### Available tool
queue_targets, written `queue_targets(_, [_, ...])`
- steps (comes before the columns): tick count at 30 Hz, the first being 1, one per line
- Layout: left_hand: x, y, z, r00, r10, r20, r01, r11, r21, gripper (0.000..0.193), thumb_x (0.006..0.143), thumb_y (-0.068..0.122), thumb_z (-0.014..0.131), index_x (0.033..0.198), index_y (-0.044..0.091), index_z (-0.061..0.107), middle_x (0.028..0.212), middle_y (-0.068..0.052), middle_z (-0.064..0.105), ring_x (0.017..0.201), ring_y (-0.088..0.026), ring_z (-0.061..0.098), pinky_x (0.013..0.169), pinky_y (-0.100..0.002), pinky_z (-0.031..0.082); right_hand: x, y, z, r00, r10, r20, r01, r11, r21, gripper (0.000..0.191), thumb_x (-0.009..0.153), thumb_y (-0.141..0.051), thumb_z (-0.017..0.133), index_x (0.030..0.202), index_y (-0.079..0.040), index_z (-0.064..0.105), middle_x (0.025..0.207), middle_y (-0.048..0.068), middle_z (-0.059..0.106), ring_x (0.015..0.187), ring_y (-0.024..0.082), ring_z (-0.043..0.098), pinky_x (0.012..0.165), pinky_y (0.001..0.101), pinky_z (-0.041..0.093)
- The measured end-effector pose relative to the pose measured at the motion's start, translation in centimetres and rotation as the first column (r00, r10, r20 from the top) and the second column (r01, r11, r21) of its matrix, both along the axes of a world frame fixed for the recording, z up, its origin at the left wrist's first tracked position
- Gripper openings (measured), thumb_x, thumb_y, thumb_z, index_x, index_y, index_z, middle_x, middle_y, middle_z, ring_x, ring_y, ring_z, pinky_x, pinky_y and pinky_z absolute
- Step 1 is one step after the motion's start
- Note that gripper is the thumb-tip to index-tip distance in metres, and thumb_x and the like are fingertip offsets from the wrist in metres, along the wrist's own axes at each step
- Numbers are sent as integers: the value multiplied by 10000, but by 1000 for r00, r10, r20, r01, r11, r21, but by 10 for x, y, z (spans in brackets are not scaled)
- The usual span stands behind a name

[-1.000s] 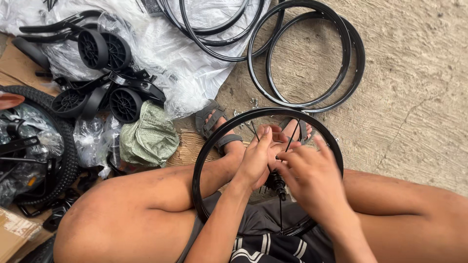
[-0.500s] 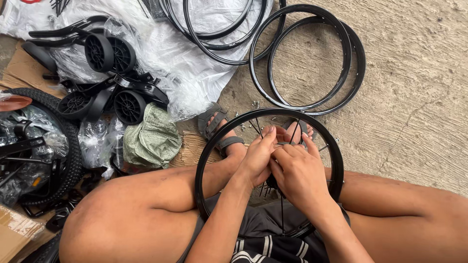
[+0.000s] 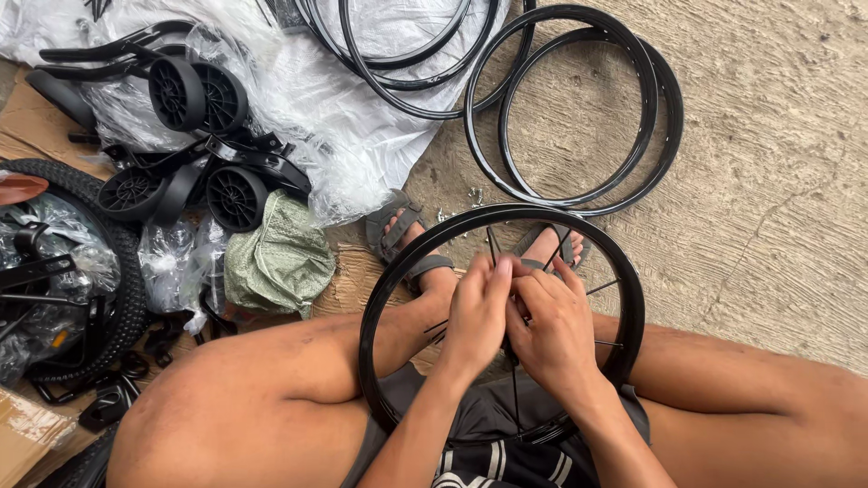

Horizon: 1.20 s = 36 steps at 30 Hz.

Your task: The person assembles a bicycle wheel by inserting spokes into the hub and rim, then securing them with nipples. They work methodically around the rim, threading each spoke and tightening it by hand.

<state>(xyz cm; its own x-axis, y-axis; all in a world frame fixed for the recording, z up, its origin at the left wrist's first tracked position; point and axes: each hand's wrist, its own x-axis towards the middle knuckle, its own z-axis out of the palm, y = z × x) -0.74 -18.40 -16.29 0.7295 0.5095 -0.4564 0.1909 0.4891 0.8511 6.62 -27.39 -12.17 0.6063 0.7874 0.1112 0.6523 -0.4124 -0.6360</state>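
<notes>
A black bicycle wheel rim (image 3: 394,275) with thin spokes (image 3: 604,286) stands between my knees, over my sandalled feet. My left hand (image 3: 476,314) and my right hand (image 3: 553,329) meet at its middle, fingers pinched together on the spokes near the hub, which the hands hide. Both hands touch each other. The rim's lower edge rests against my dark shorts.
Two bare black rims (image 3: 579,108) lie on the concrete ahead, with more hoops (image 3: 398,54) on clear plastic sheeting (image 3: 334,117). Small black training wheels (image 3: 194,95), a green cloth bag (image 3: 280,258) and a knobby tyre (image 3: 127,280) sit at left on cardboard.
My hands have shifted slightly left and closer together at the wheel's middle; the rim has stayed between my legs.
</notes>
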Motion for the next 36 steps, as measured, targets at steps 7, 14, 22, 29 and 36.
queue_targets(7, [-7,5,30,991,-25,-130,60,961,269,346,1085,197,476,1033,-37,725,788,-111,740,685,-143,692,628,-284,546,6,5,9,1000,-2,-2,2,995,-102,88,878,-114,726,937,-49,716,825,65,695,817,266,688,1070,510,478])
queue_targets(14, [-11,-5,24,1000,10,-22,-9,999,39,375,1105,207,423,956,-58,643,827,-109,749,742,-169,782,661,-276,627,138,7,80,917,-334,-219,346,938,18,128,1133,-55,599,1159,48,671,954,100,685,825,157,672,848,306,591])
queue_targets(22, [-14,5,25,998,63,6,-63,997,-46,363,1123,199,410,920,-39,594,677,-50,607,763,-188,781,671,-275,611,147,132,-25,631,429,-647,-737,593,-325,268,858,-128,710,1111,-46,742,1019,146,794,933,238,756,778,331,577])
queue_targets(29, [-16,3,39,997,77,22,-76,997,-29,330,1127,165,417,933,-37,591,692,-43,579,754,-199,768,662,-285,613,98,151,-57,387,919,-76,-700,239,-673,372,885,-166,679,1222,-53,568,1228,245,606,1051,416,681,680,373,603])
queue_targets(36, [-17,6,41,996,85,24,-84,996,-44,332,1128,181,407,954,-31,595,682,-36,550,764,-202,774,653,-283,597,98,148,-57,579,791,-199,-651,301,-697,494,810,-191,724,1222,-2,527,1105,215,627,955,348,722,714,388,613])
